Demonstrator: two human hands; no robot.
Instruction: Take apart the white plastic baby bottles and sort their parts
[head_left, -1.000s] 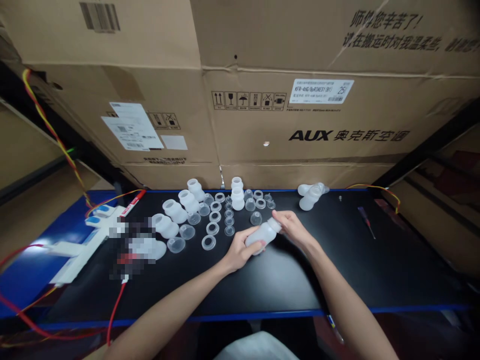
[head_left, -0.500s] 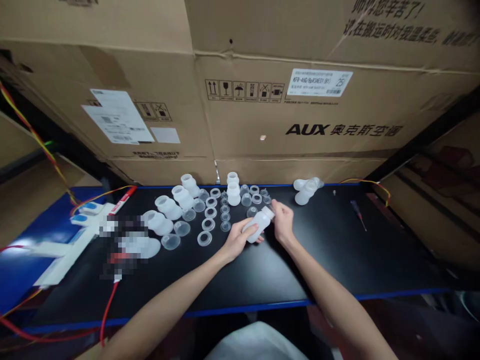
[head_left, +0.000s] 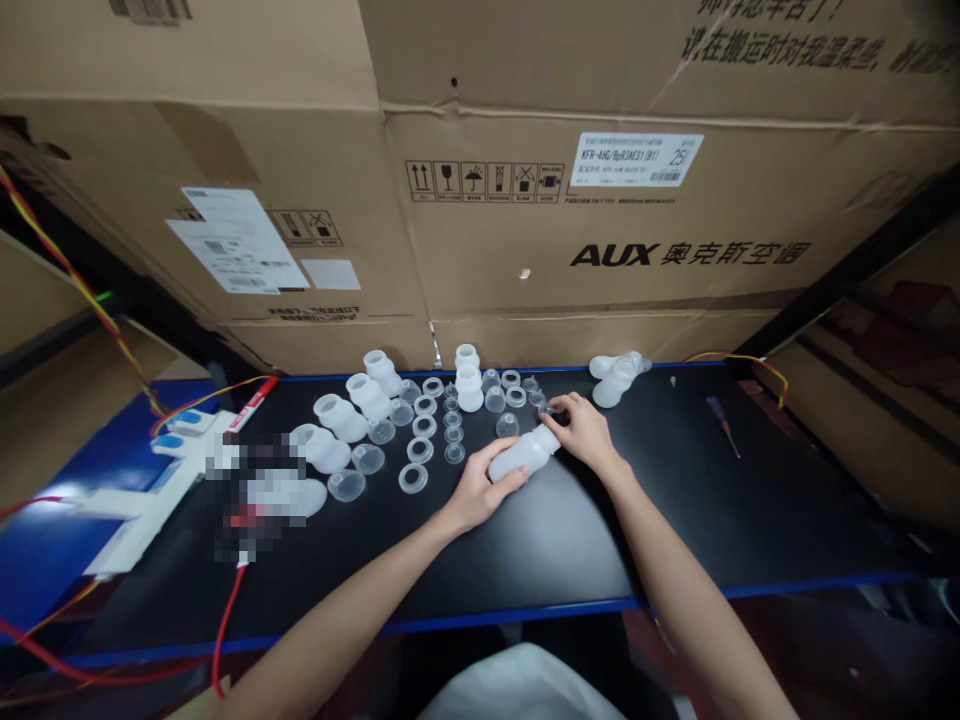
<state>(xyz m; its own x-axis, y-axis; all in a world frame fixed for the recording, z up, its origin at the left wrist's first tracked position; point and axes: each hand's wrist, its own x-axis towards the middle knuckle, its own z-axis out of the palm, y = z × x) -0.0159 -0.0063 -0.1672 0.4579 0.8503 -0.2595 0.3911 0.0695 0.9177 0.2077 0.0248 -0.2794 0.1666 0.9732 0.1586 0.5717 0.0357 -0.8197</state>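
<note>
The translucent white plastic bottle (head_left: 523, 455) lay tilted just above the black counter (head_left: 570, 540), its long axis running from its base in the left hand (head_left: 474, 490) up-right to its neck. The left fingers wrapped closed around the base; the right hand (head_left: 589, 432) pinched at the neck end, nearer the small clear caps (head_left: 507, 426).

Far edge: stacked cardboard boxes (head_left: 525, 250) wall off the table's back.
Left: rows of translucent bottles (head_left: 341, 420), rings (head_left: 413, 478) and caps crowd the mat.
Right: bare black tabletop (head_left: 787, 500), only a screwdriver (head_left: 722, 424).
Near: clear strip before both hands.
</note>
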